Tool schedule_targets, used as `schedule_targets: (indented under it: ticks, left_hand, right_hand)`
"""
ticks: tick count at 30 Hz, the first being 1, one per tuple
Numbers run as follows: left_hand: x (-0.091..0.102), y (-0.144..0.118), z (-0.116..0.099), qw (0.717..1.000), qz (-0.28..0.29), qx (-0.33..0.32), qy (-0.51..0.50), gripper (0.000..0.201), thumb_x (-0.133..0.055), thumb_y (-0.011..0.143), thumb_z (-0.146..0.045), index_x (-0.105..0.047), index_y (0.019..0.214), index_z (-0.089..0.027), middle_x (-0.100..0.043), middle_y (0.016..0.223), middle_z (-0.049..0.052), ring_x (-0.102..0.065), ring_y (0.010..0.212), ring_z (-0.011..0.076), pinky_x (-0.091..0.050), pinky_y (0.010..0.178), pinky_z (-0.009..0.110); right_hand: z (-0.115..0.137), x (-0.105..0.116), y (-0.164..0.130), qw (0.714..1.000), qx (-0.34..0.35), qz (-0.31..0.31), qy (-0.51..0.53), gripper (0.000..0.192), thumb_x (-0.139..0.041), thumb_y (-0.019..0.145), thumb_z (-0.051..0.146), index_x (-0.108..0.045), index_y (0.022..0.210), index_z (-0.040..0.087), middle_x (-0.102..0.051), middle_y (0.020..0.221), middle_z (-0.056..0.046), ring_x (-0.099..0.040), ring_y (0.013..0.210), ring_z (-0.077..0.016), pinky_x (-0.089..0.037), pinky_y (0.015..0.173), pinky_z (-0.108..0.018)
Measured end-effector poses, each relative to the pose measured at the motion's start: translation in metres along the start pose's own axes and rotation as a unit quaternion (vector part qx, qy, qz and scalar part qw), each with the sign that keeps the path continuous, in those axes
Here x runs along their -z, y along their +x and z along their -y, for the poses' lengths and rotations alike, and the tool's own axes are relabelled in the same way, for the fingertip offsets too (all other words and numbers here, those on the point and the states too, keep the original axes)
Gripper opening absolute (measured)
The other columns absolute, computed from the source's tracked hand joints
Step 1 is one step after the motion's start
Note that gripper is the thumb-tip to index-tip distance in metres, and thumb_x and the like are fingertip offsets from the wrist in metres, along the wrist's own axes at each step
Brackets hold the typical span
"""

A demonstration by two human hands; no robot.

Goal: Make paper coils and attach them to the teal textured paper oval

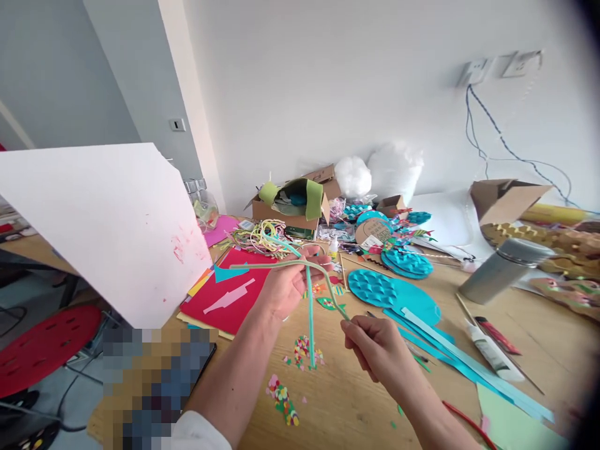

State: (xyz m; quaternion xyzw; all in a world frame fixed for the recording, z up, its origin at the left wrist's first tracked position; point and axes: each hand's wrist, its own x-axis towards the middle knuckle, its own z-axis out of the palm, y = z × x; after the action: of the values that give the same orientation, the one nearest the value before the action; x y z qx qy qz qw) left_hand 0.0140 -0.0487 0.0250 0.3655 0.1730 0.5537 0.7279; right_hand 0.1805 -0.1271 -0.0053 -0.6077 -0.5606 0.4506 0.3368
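Note:
My left hand point(296, 275) is raised over the table's middle, its fingers curled around a turquoise cord point(310, 319). One length of that cord hangs straight down in front of the palm; another runs up and left past the fingers. Across the same hand lies a pale green cord point(255, 267), one end sticking out to the left. Its other side bends down to my right hand point(372, 347), which is closed in a pinch on it. Below the hands, confetti point(304, 351) is scattered on the wooden table point(347, 406).
A bundle of coloured cords point(262, 240) and red paper point(194, 306) lie to the left, beside a white board point(103, 231). Turquoise scaled discs point(372, 289), paper strips point(469, 362), a glue tube point(494, 351) and a grey thermos point(504, 272) are on the right. Cardboard boxes point(285, 215) stand behind.

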Motion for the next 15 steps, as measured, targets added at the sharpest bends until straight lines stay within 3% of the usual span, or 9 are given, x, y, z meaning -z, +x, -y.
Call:
schedule_targets:
  ticks: [7, 15]
  left_hand:
    - [-0.015, -0.027, 0.023, 1.000, -0.006, 0.012, -0.004, 0.026, -0.066, 0.078, -0.015, -0.068, 0.103, -0.013, -0.073, 0.095, 0.012, -0.066, 0.104, 0.0271, -0.045, 0.095, 0.043]
    - [-0.031, -0.047, 0.021, 0.997, -0.071, -0.033, 0.002, 0.010, -0.065, 0.079, -0.014, -0.069, 0.087, -0.011, -0.058, 0.065, 0.001, -0.063, 0.075, 0.0171, -0.049, 0.083, 0.037]
  right_hand:
    - [-0.005, -0.001, -0.022, 0.999, -0.004, 0.040, 0.002, 0.037, -0.044, 0.075, 0.047, -0.046, 0.048, 0.022, -0.035, 0.032, 0.006, -0.028, 0.027, -0.0064, -0.018, 0.033, -0.021]
    - [-0.014, -0.003, -0.049, 0.990, 0.031, 0.110, -0.086, 0.034, -0.044, 0.079, 0.036, -0.047, 0.049, 0.021, -0.040, 0.041, 0.004, -0.039, 0.034, -0.0081, -0.023, 0.037, -0.022]
